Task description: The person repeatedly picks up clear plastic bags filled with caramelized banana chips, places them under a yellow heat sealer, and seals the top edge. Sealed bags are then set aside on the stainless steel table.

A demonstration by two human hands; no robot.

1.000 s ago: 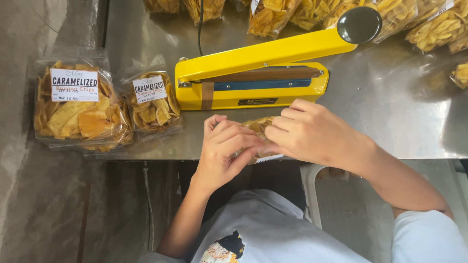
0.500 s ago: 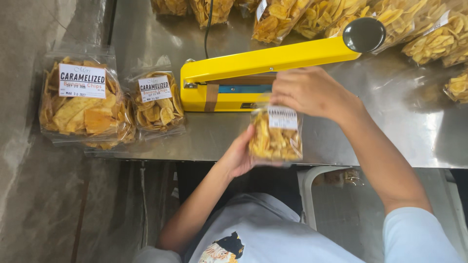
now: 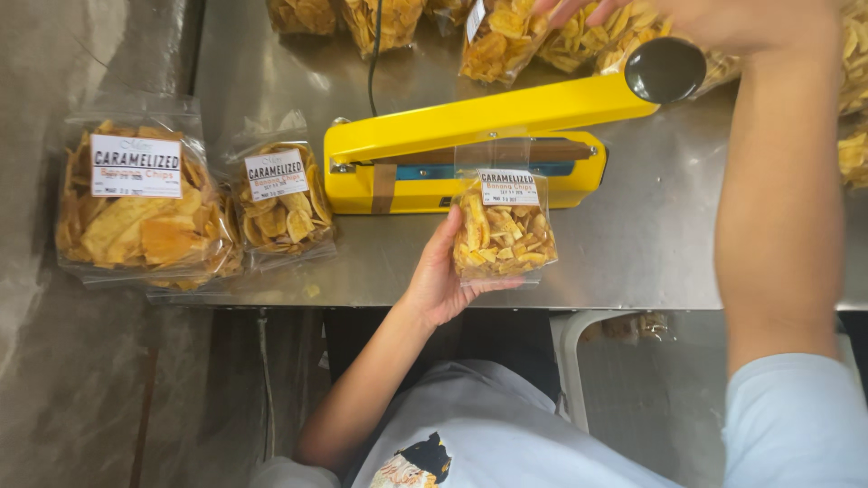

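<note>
A small clear plastic bag of chips [image 3: 504,228], filled with pale yellow curled chips and carrying a white label near its top, is held upright in front of a yellow impulse sealer [image 3: 470,149], with its empty top flap standing against the sealer's open mouth. The left hand [image 3: 440,271] cups the bag from below and from its left side, thumb and fingers grasping it. The right hand [image 3: 687,14] is raised at the top edge of view over the sealer's lifted arm and its black knob [image 3: 665,70]; it is blurred and partly cut off, so its grip cannot be told. The sealer sits on a steel table [image 3: 651,226]. At the table's left edge lie two sealed bags, a large bag [image 3: 136,212] of broad golden chips and, just beside it, a medium bag [image 3: 280,203] of smaller chips, each with a white label. More filled chip bags [image 3: 506,36] crowd the far side of the table behind the sealer
</note>
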